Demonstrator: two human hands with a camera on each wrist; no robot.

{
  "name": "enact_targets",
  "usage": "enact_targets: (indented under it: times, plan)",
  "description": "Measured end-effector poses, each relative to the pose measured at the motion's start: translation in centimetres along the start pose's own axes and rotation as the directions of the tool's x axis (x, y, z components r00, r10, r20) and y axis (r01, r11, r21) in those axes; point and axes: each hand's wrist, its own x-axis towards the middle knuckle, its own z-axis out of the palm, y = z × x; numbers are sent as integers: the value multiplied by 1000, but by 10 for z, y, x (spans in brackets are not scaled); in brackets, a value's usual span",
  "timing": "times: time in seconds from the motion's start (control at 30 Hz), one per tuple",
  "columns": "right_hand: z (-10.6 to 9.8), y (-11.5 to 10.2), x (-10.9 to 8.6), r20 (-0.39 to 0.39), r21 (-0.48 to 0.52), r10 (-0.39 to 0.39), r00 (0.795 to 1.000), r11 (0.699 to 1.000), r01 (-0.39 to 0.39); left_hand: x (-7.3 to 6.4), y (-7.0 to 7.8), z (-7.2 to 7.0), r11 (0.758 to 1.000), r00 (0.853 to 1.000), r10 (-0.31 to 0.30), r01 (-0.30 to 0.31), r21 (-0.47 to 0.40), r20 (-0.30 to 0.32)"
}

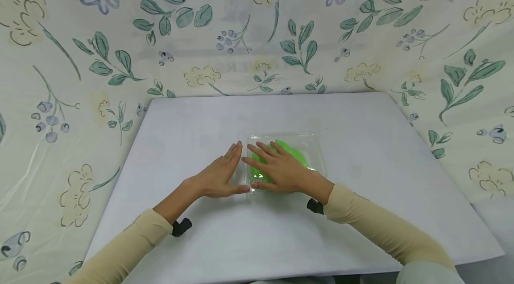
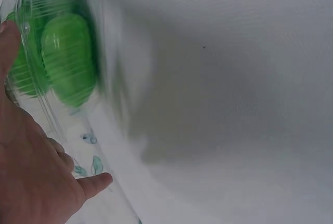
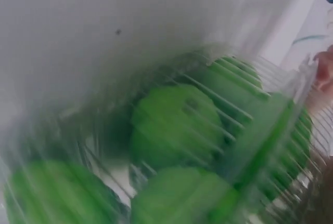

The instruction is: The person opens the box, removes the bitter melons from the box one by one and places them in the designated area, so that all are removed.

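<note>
A clear, ribbed plastic box (image 1: 317,146) lies on the table in front of me. Inside it are several smooth, bright green rounded pieces that look like fruit (image 1: 296,154); their exact kind cannot be told. My right hand (image 1: 284,171) lies across the top of the box with its fingers spread. At the box's left edge is my left hand (image 1: 218,176), its fingers straight and its thumb stretched toward the near left corner. The left wrist view shows two green pieces (image 2: 67,57) through the plastic. More green pieces (image 3: 174,125) fill the right wrist view, blurred behind the ribs.
The box lies near the middle of a white table (image 1: 192,123). Floral-patterned cloth (image 1: 225,61) hangs behind the table and along its sides. A small black device (image 1: 182,227) sits under the left wrist, another (image 1: 315,206) under the right.
</note>
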Motion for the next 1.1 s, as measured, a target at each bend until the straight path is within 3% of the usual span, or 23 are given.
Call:
enact_targets:
  times: [0.2,0.5,1.1]
  plan:
    - [8,-1,-2,-50,-33,-29,998,999,27,-1,1,4,1000,1000,-7,7,-4,19]
    - [10,0,-5,-76,-47,-27,997,999,24,1,0,9,999,999,39,-39,-9,28]
    - [17,-1,-4,-101,-54,-22,995,998,16,1,-5,22,994,998,60,-61,-86,-14]
